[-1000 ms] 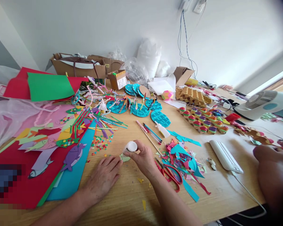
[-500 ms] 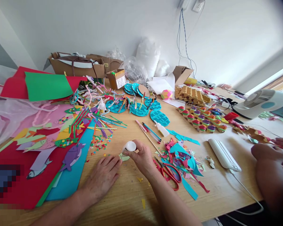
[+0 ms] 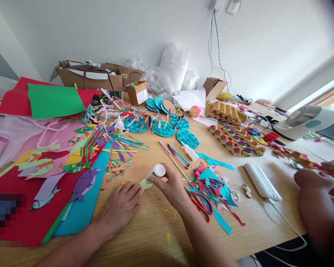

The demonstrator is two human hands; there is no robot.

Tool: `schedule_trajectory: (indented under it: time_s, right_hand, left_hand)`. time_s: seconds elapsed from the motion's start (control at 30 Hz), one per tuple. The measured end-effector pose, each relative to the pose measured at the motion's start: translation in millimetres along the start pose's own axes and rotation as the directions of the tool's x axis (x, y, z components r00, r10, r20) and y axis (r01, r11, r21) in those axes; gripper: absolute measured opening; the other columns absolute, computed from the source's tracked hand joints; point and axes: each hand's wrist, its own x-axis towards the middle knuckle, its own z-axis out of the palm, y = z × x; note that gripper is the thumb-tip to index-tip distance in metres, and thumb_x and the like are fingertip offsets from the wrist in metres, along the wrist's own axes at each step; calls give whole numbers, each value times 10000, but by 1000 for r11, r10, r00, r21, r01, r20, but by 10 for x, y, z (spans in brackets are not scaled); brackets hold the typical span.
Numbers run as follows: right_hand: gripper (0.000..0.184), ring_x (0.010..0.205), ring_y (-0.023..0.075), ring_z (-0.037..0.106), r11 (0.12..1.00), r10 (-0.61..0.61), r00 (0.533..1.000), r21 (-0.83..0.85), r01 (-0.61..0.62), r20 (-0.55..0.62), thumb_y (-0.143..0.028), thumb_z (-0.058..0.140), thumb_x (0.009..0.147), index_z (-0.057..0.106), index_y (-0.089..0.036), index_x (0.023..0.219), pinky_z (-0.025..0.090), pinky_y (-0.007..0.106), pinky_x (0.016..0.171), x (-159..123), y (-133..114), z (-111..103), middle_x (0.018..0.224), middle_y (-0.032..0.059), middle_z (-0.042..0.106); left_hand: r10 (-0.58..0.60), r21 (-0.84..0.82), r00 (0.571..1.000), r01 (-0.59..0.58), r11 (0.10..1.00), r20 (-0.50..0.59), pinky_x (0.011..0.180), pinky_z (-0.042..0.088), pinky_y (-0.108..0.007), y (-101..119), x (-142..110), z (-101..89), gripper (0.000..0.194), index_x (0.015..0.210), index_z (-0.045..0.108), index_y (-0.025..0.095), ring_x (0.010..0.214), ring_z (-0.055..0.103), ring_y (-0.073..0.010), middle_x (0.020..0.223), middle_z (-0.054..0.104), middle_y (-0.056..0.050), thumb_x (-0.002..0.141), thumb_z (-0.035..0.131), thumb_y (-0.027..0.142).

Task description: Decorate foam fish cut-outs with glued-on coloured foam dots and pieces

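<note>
In my right hand [image 3: 169,187] is a small white glue bottle [image 3: 157,172], tilted with its round base up and its other end down at a pale green piece of paper [image 3: 147,184]. My fingers are wrapped round the bottle. Whether glue is coming out cannot be seen. My left hand [image 3: 124,202] lies flat on the wooden table [image 3: 144,230], fingers stretched out, the fingertips against the green paper's left edge. Right of my right hand are red-handled scissors [image 3: 202,203], partly under coloured paper scraps [image 3: 211,181].
Paper sheets with cut-out fish [image 3: 83,183] cover the left. Beyond my hands are pens [image 3: 179,155], another glue bottle [image 3: 189,151] and blue painted discs [image 3: 163,128]. Painted egg trays [image 3: 236,139], a white power bank [image 3: 263,181] and another person's arm [image 3: 314,200] are at right.
The glue bottle and my right hand have shifted slightly right and up, and the bottle leans more to the right. My left hand stays flat by the green paper.
</note>
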Motion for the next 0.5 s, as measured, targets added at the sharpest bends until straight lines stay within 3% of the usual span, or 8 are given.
schedule_trajectory:
  time_s: [0.2,0.33,0.5]
  right_hand:
    - [175,619,111,500,1000,26,1000,15,-27,8,-298,636,704,514,-189,766,389,209,560,21,8,27,690,-26,550]
    - [221,635,112,517,999,24,1000,24,-24,10,-276,636,697,534,-194,875,400,207,564,43,10,58,740,-19,580]
    - [176,608,110,499,999,-6,999,-33,7,41,-313,662,686,553,-184,736,368,203,545,52,-4,61,678,-25,568]
  left_hand:
    - [3,-5,1000,-3,1000,14,889,353,-370,-4,-8,-6,357,1169,523,214,1080,479,-217,1185,587,-4,813,520,195]
    - [12,3,1000,-12,1000,-2,888,357,-371,-9,-6,-11,353,1172,522,215,1079,479,-216,1182,587,-12,819,504,201]
    - [25,17,999,-25,1000,-28,875,360,-365,-10,-5,3,332,1143,540,198,1066,485,-216,1163,598,-10,814,502,194]
